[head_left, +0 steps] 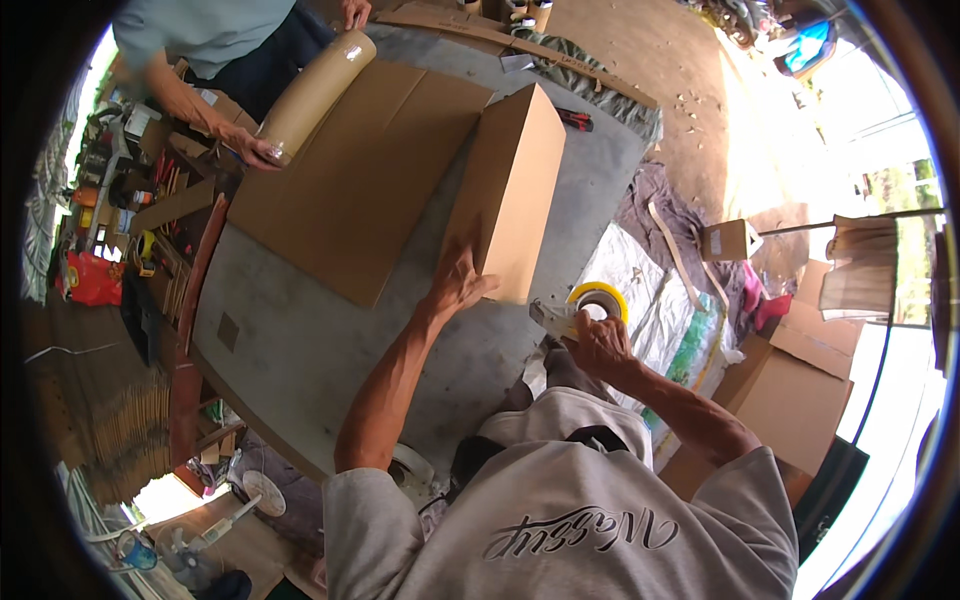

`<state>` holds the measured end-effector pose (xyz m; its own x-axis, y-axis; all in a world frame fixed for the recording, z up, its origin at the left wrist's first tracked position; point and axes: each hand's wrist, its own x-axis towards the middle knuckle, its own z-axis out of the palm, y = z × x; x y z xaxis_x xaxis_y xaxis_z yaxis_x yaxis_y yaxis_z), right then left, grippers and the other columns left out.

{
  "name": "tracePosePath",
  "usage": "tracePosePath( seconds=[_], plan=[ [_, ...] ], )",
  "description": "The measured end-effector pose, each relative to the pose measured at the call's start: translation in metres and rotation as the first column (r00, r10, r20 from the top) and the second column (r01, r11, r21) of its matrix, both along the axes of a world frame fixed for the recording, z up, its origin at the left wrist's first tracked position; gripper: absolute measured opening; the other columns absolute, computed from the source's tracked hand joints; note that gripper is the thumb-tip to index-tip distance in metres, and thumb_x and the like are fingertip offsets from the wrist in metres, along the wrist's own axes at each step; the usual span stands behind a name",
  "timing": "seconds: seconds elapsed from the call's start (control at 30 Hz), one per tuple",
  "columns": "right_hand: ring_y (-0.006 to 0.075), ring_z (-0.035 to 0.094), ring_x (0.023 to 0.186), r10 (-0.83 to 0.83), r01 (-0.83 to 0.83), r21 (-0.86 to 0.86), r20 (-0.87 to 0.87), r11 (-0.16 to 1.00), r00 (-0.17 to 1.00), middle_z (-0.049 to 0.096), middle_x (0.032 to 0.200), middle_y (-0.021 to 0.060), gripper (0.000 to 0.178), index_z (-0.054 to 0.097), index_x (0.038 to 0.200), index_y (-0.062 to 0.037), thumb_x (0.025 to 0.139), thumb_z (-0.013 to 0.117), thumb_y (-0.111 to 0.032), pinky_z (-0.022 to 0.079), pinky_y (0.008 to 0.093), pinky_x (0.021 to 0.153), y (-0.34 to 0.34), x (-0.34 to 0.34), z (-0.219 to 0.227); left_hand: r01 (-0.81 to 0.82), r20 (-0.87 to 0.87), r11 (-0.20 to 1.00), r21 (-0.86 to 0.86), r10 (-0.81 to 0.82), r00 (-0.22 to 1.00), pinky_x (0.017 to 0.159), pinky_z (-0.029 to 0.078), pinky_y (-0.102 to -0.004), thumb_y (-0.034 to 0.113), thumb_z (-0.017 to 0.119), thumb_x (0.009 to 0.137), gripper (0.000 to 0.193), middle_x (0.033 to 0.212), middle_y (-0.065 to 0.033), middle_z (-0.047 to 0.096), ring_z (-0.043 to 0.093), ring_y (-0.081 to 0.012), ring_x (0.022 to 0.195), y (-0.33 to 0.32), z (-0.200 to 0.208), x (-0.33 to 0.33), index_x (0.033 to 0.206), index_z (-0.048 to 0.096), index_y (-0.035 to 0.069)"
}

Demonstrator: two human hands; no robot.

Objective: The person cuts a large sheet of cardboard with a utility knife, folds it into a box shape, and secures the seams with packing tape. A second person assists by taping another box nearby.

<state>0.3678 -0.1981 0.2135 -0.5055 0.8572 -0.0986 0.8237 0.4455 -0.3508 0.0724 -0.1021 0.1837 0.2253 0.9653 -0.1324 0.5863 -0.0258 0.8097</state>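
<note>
A long, closed cardboard box [515, 190] lies on the grey tabletop, its near end toward me. On that near end rests my left hand [463, 283], fingers stretched out against the cardboard and thumb apart. My right hand [602, 342] is closed around a tape dispenser [553, 318] just off the box's near right corner. The dispenser carries a yellow-edged roll of tape [618, 292]. Left of the box, a flat cardboard sheet [360, 170] with fold lines covers part of the table.
Across the table, another person [215, 55] holds a brown wrapped roll [318, 95] over the sheet. A red and black cutter [575, 120] lies beyond the box on the grey table [270, 300]. Cardboard boxes [795, 390] stand at the right; stacked cardboard [125, 430] is at the left.
</note>
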Motion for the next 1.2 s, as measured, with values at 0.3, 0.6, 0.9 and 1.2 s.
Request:
tracePosePath(
  seconds=[0.3, 0.6, 0.9, 1.2],
  plan=[
    [0.0369, 0.069, 0.068, 0.026, -0.02, -0.045, 0.144, 0.999, 0.989, 0.068, 0.071, 0.02, 0.043, 0.053, 0.101, 0.006, 0.086, 0.072, -0.03, 0.049, 0.0492, 0.068, 0.071, 0.006, -0.02, 0.023, -0.031, 0.999, 0.04, -0.021, 0.999, 0.112, 0.039, -0.0474, 0.02, 0.079, 0.067, 0.107, 0.147, -0.0318, 0.038, 0.04, -0.0486, 0.133, -0.001, 0.006, 0.001, 0.154, 0.02, -0.003],
    [0.0357, 0.072, 0.075, -0.11, 0.156, -0.158, 0.267, 0.975, 0.958, 0.071, 0.078, 0.0204, 0.038, 0.058, 0.099, 0.0068, 0.088, 0.069, -0.028, 0.053, 0.047, 0.071, 0.074, -0.044, -0.004, -0.073, -0.095, 0.996, 0.043, 0.077, 0.993, 0.11, 0.041, -0.0489, 0.021, 0.08, 0.068, 0.11, 0.148, -0.0322, 0.036, 0.041, -0.049, 0.132, -0.013, -0.001, 0.008, 0.156, 0.018, 0.001],
    [0.033, 0.073, 0.078, -0.198, 0.231, -0.09, 0.28, 0.969, 0.939, 0.071, 0.081, 0.0203, 0.036, 0.059, 0.096, 0.0051, 0.085, 0.069, -0.028, 0.055, 0.0435, 0.071, 0.064, -0.061, -0.013, 0.178, -0.553, 0.959, 0.22, -0.028, 0.833, 0.094, 0.049, -0.0496, 0.039, 0.064, 0.085, 0.068, 0.157, -0.0321, 0.025, 0.048, -0.0546, 0.12, -0.013, -0.034, 0.003, 0.142, 0.051, 0.005],
    [0.0345, 0.071, 0.09, -0.331, 0.382, -0.066, 0.379, 0.922, 0.864, 0.072, 0.093, 0.0178, 0.039, 0.066, 0.103, 0.0006, 0.086, 0.066, -0.034, 0.054, 0.0472, 0.077, 0.075, -0.057, -0.013, 0.145, -0.407, 0.965, 0.22, -0.044, 0.912, 0.093, 0.047, -0.0493, 0.043, 0.069, 0.082, 0.078, 0.155, -0.0332, 0.027, 0.045, -0.0529, 0.128, -0.011, -0.045, 0.004, 0.147, 0.045, 0.006]
  ],
)
